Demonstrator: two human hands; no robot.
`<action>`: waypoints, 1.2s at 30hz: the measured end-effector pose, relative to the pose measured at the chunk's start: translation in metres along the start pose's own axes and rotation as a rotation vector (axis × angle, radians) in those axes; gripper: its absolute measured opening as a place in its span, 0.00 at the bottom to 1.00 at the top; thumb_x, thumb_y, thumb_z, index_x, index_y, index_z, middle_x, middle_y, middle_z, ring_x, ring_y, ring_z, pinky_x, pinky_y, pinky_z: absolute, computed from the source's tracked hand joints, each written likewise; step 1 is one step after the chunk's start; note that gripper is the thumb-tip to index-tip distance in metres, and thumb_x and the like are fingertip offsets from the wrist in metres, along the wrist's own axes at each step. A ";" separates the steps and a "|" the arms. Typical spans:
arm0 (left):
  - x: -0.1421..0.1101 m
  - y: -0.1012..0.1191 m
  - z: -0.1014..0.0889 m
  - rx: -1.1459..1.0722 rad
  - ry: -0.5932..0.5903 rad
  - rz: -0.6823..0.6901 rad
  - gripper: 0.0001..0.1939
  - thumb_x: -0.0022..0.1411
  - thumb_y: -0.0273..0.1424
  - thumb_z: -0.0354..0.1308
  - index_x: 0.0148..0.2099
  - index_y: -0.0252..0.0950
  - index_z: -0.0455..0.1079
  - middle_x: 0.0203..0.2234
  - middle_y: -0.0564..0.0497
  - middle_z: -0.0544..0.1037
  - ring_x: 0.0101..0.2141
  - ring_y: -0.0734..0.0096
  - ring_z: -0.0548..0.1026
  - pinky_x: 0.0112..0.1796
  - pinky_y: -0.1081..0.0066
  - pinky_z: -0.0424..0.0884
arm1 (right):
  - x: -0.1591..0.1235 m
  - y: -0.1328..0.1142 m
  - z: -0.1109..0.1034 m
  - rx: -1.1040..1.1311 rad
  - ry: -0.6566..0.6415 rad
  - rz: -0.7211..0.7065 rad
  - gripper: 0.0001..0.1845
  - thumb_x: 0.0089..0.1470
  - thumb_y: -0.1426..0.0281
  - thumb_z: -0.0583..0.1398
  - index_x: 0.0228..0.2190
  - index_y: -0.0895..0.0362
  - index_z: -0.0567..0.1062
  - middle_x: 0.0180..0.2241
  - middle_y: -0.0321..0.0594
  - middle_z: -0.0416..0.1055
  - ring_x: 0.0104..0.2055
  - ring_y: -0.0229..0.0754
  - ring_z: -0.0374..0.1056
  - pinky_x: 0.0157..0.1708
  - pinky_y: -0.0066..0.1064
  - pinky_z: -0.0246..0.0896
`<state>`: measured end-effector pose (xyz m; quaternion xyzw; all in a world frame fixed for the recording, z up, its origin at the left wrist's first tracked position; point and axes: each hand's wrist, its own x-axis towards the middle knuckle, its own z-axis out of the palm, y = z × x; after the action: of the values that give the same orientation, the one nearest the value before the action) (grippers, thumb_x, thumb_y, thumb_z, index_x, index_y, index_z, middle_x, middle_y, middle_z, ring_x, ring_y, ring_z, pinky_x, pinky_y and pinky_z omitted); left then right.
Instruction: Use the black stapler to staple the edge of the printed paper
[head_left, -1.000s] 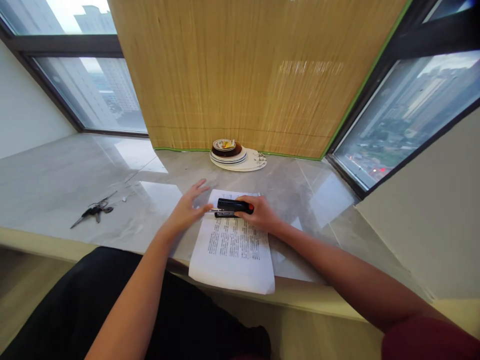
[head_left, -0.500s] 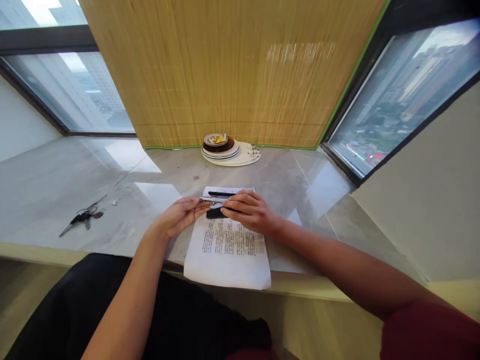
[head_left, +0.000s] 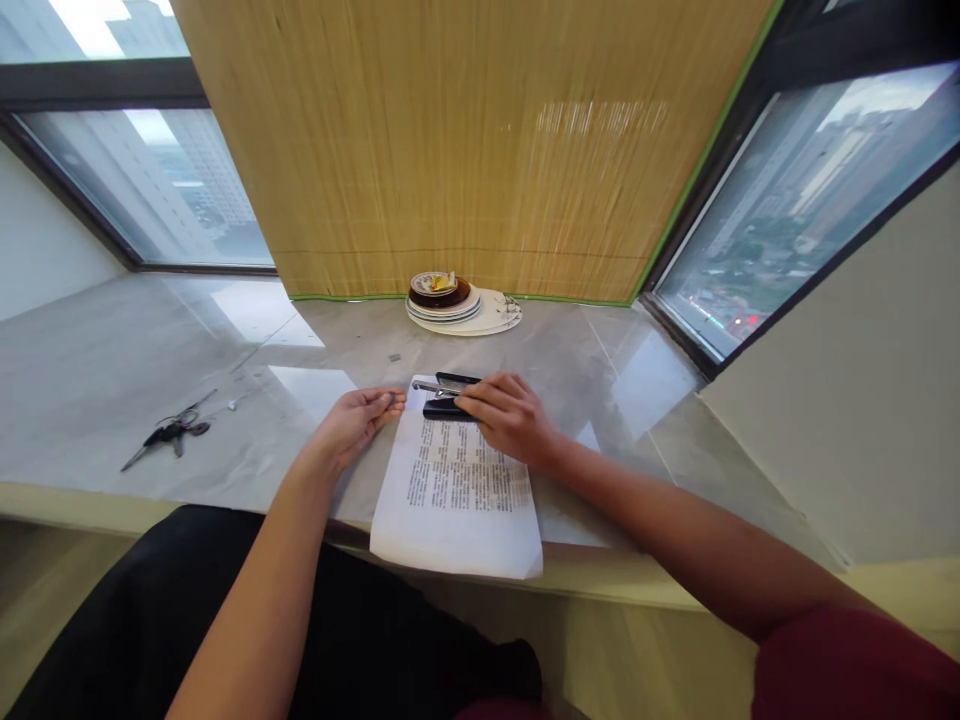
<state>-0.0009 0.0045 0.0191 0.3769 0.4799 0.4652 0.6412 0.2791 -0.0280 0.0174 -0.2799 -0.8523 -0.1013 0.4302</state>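
My right hand is closed around the rear of a black stapler, which is folded open so that its metal magazine shows between the two black parts. The stapler is over the top of a printed sheet of paper, whose lower end hangs past the counter's front edge. To the left of the stapler and apart from it is my left hand, thumb pressed to the fingers. A small dark bit seems to show at its fingertips, too small to name.
A bunch of keys lies on the grey stone counter at the left, with a tiny white piece near it. Behind the paper is a small grey piece. Stacked plates stand against the bamboo blind.
My left hand has come off the stapler and moved slightly left. In my right hand the stapler has shifted a little to the right, and its metal magazine is now in plain view.
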 end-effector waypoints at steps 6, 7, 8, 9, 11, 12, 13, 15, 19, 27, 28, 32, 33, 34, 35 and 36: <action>0.003 0.005 0.000 -0.117 0.175 0.417 0.05 0.63 0.27 0.67 0.41 0.29 0.80 0.37 0.44 0.84 0.26 0.81 0.76 0.31 0.80 0.76 | -0.003 0.000 0.010 0.401 -0.069 0.668 0.14 0.46 0.69 0.72 0.38 0.55 0.84 0.33 0.37 0.82 0.33 0.43 0.76 0.35 0.32 0.70; 0.001 0.006 0.002 -0.109 0.153 0.454 0.08 0.62 0.30 0.69 0.41 0.30 0.80 0.38 0.44 0.84 0.25 0.82 0.75 0.30 0.80 0.75 | -0.004 0.000 0.011 0.433 -0.114 0.700 0.14 0.45 0.68 0.73 0.37 0.55 0.84 0.32 0.36 0.82 0.33 0.42 0.76 0.34 0.31 0.69; -0.001 0.006 0.005 -0.094 0.121 0.482 0.11 0.61 0.33 0.70 0.42 0.30 0.80 0.38 0.44 0.84 0.24 0.82 0.74 0.28 0.79 0.74 | -0.005 0.001 0.012 0.452 -0.146 0.710 0.14 0.44 0.68 0.73 0.37 0.55 0.84 0.32 0.35 0.82 0.33 0.42 0.76 0.35 0.30 0.69; -0.003 0.007 0.009 -0.071 0.085 0.502 0.13 0.60 0.36 0.71 0.42 0.31 0.80 0.38 0.44 0.84 0.24 0.82 0.73 0.27 0.79 0.73 | -0.006 0.003 0.013 0.459 -0.164 0.709 0.14 0.44 0.68 0.73 0.37 0.55 0.85 0.32 0.35 0.82 0.34 0.42 0.76 0.35 0.30 0.69; -0.009 0.006 0.016 -0.002 0.014 0.525 0.17 0.59 0.40 0.72 0.43 0.32 0.80 0.37 0.43 0.84 0.22 0.80 0.72 0.24 0.78 0.70 | -0.007 0.009 0.017 0.446 -0.172 0.696 0.14 0.45 0.68 0.73 0.37 0.54 0.84 0.33 0.35 0.82 0.35 0.42 0.76 0.37 0.30 0.70; -0.011 0.005 0.020 0.046 -0.019 0.532 0.18 0.59 0.42 0.71 0.43 0.32 0.80 0.37 0.43 0.84 0.22 0.80 0.72 0.23 0.77 0.69 | -0.008 0.013 0.019 0.433 -0.173 0.686 0.15 0.46 0.68 0.73 0.39 0.54 0.84 0.34 0.35 0.82 0.36 0.42 0.77 0.39 0.31 0.70; -0.014 0.004 0.024 0.100 -0.051 0.535 0.19 0.60 0.44 0.70 0.43 0.32 0.80 0.36 0.42 0.84 0.21 0.79 0.71 0.22 0.76 0.68 | -0.007 0.017 0.021 0.418 -0.174 0.671 0.15 0.47 0.68 0.72 0.40 0.53 0.84 0.35 0.36 0.82 0.36 0.43 0.77 0.40 0.32 0.71; -0.018 0.001 0.029 0.215 -0.119 0.531 0.20 0.62 0.46 0.68 0.42 0.32 0.80 0.33 0.42 0.84 0.19 0.77 0.70 0.20 0.75 0.65 | -0.005 0.024 0.022 0.391 -0.164 0.625 0.18 0.48 0.68 0.72 0.44 0.52 0.83 0.39 0.38 0.83 0.40 0.44 0.78 0.44 0.35 0.72; -0.022 -0.006 0.038 0.424 -0.216 0.521 0.20 0.63 0.47 0.66 0.41 0.34 0.82 0.25 0.47 0.82 0.17 0.77 0.66 0.19 0.74 0.62 | 0.003 0.020 0.013 0.315 0.033 0.435 0.26 0.50 0.63 0.74 0.51 0.51 0.80 0.50 0.44 0.80 0.53 0.50 0.74 0.54 0.44 0.70; -0.033 -0.008 0.071 0.541 -0.405 0.686 0.20 0.65 0.49 0.64 0.33 0.38 0.83 0.39 0.43 0.81 0.40 0.62 0.76 0.44 0.62 0.73 | 0.004 -0.018 0.002 0.276 0.100 0.037 0.11 0.63 0.66 0.66 0.47 0.46 0.81 0.41 0.37 0.82 0.44 0.44 0.76 0.48 0.40 0.75; -0.035 -0.008 0.074 0.528 -0.420 0.655 0.21 0.66 0.50 0.63 0.32 0.38 0.83 0.38 0.43 0.80 0.40 0.62 0.76 0.44 0.62 0.73 | 0.004 -0.018 0.002 0.272 0.104 0.021 0.11 0.63 0.67 0.66 0.47 0.46 0.81 0.41 0.36 0.82 0.43 0.43 0.76 0.47 0.40 0.76; -0.040 -0.011 0.079 0.469 -0.408 0.583 0.22 0.63 0.51 0.65 0.31 0.37 0.82 0.39 0.43 0.79 0.39 0.63 0.76 0.40 0.65 0.74 | 0.002 -0.016 -0.002 0.253 0.110 -0.072 0.19 0.63 0.72 0.65 0.53 0.43 0.78 0.41 0.34 0.82 0.42 0.41 0.76 0.46 0.37 0.77; -0.041 -0.011 0.079 0.476 -0.407 0.581 0.22 0.63 0.51 0.64 0.32 0.37 0.82 0.40 0.43 0.80 0.39 0.62 0.76 0.40 0.65 0.75 | 0.002 -0.015 -0.003 0.246 0.112 -0.095 0.21 0.63 0.73 0.65 0.54 0.43 0.77 0.41 0.33 0.82 0.42 0.41 0.77 0.45 0.37 0.77; -0.043 -0.010 0.079 0.498 -0.414 0.593 0.21 0.65 0.50 0.63 0.33 0.38 0.83 0.41 0.43 0.80 0.41 0.61 0.77 0.41 0.64 0.75 | 0.002 -0.014 -0.004 0.239 0.122 -0.111 0.22 0.63 0.75 0.64 0.55 0.43 0.77 0.41 0.33 0.82 0.42 0.41 0.77 0.45 0.36 0.77; -0.043 -0.007 0.078 0.531 -0.418 0.617 0.20 0.66 0.49 0.62 0.36 0.38 0.84 0.43 0.43 0.81 0.42 0.60 0.78 0.44 0.62 0.75 | 0.002 -0.013 -0.005 0.234 0.137 -0.117 0.23 0.62 0.76 0.64 0.55 0.43 0.77 0.42 0.33 0.82 0.42 0.41 0.77 0.44 0.36 0.77; -0.043 -0.003 0.075 0.574 -0.402 0.652 0.19 0.67 0.48 0.61 0.39 0.39 0.84 0.44 0.43 0.82 0.44 0.58 0.79 0.47 0.61 0.75 | 0.002 -0.010 -0.006 0.229 0.159 -0.109 0.23 0.62 0.77 0.64 0.55 0.44 0.77 0.42 0.33 0.83 0.42 0.42 0.77 0.44 0.36 0.77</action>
<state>0.0678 -0.0401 0.0465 0.7523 0.3123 0.4087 0.4118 0.2759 -0.0380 0.0235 -0.1733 -0.8353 -0.0485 0.5195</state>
